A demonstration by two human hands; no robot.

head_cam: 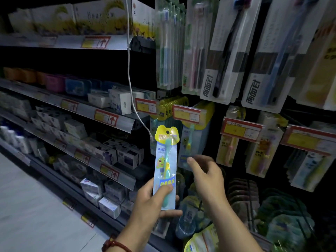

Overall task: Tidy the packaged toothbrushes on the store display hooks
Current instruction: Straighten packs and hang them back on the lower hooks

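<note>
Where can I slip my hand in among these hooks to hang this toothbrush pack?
A dark gap runs between the blue packs behind your right hand and the pink packs. The yellow-topped row above the pack in your left hand is crowded, and the top-row packs overlap tightly.

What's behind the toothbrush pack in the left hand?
A row of matching yellow-topped packs hangs behind the yellow-and-blue plastic toothbrush pack the left hand holds; their lower parts are covered or dark.

Red cord bracelet [113, 244] w/ bead, left hand [148, 203].
</note>
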